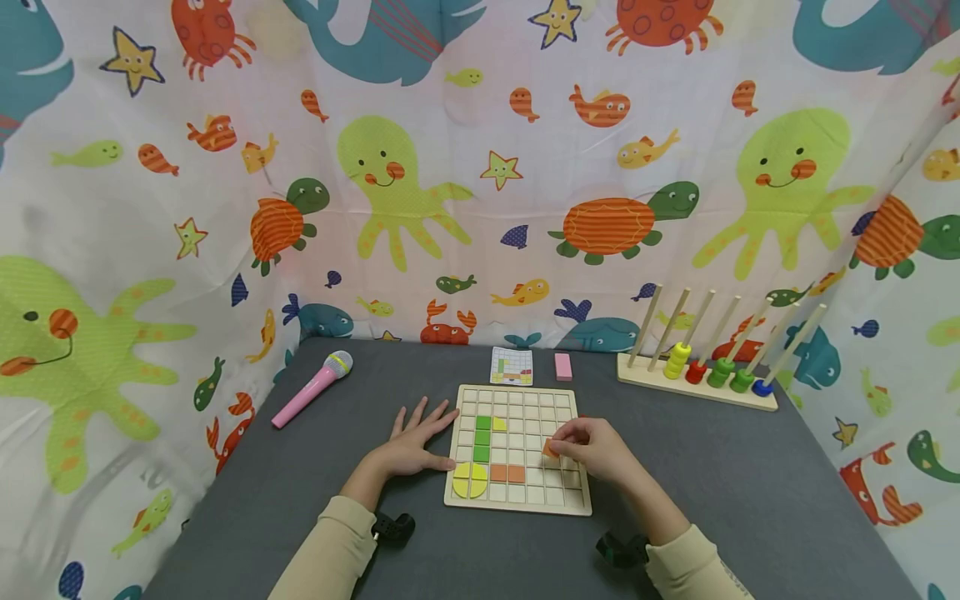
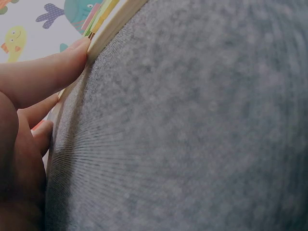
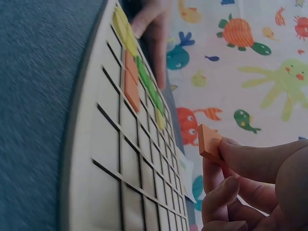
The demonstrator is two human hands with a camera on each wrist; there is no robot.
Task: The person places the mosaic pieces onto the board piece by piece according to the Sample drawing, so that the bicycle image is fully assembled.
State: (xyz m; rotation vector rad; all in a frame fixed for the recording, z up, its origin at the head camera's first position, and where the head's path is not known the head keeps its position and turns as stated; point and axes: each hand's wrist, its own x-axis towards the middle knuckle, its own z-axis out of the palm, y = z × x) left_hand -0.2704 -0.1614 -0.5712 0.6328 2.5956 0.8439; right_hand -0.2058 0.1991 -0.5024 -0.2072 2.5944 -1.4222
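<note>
My right hand [image 1: 600,450] pinches an orange square tile [image 3: 210,142] between thumb and fingers, held over the right half of a wooden grid board [image 1: 517,508]. Spread out flat, my left hand [image 1: 408,446] lies on the table at the board's left side, thumb and fingertips right at its edge. On the board, two orange squares [image 1: 507,473] sit in a row beside a yellow circle made of quarter pieces [image 1: 469,481]. Above the circle runs a green column of squares [image 1: 482,439], with a small yellow piece [image 1: 498,425] to the right of its top.
Behind the board are a pattern card [image 1: 512,367] and a pink block [image 1: 563,367]. A pink toy microphone [image 1: 311,390] lies at the left. At the back right stands a wooden peg rack [image 1: 697,390] with colored rings. A sea-animal curtain [image 1: 450,233] surrounds the dark table [image 1: 247,517].
</note>
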